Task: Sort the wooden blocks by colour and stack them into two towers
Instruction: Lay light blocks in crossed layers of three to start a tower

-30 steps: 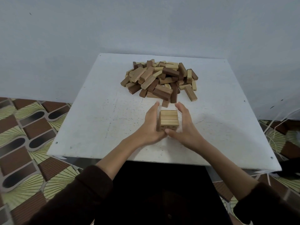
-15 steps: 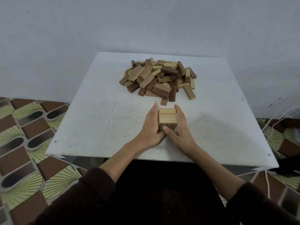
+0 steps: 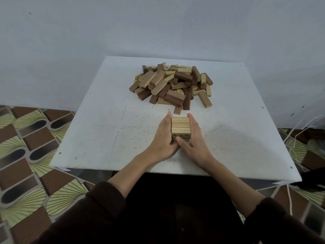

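While one mixed pile [image 3: 172, 85] lies beyond, left hand [image 3: 163, 138] and right hand [image 3: 195, 140] press straight fingers against one pale stack [image 3: 181, 125].

White table [image 3: 105, 120], speckled and scuffed, sits against a plain pale wall [image 3: 158, 23]; brown-and-yellow patterned floor [image 3: 26, 138] either side, white cords [image 3: 295, 152] trailing right, a black object [image 3: 313, 182] by the near right corner

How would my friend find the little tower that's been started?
Find the white table and the big jumbled pile of blocks at its far side. Nearer the person, a small stack stands between the left hand and right hand. Unlike the pile, it is neat and all pale wood.
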Tool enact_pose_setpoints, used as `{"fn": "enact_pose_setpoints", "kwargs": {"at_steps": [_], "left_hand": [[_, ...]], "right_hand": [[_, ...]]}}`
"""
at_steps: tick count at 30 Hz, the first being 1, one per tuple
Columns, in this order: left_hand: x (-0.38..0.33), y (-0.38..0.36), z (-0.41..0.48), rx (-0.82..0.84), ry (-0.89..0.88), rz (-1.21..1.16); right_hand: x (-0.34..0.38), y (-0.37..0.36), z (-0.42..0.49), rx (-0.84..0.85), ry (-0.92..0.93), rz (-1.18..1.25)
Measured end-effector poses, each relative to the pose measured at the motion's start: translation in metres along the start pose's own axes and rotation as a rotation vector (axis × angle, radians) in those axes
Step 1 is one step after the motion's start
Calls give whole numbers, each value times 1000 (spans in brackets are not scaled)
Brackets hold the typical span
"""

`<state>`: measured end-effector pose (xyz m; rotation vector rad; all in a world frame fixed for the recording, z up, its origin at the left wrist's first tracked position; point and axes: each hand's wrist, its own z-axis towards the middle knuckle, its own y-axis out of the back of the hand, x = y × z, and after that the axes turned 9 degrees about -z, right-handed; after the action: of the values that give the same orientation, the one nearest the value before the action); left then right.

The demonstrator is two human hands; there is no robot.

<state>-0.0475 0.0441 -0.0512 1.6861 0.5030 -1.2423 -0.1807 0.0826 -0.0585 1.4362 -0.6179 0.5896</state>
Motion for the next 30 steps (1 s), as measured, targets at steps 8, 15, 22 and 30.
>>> {"fn": "enact_pose_setpoints", "kwargs": {"at_steps": [8,15,22,30], "left_hand": [[3,2,1,18,30,-70],[0,29,0,23,32,-220],[-8,39,9,31,-35,-195],[-9,36,13,35,-47,-154]], "right_hand": [[0,3,0,16,-1,30],[-4,38,9,51,88,25],[-4,49,24,91,175,-103],[-2,46,26,78,188,-100]]}}
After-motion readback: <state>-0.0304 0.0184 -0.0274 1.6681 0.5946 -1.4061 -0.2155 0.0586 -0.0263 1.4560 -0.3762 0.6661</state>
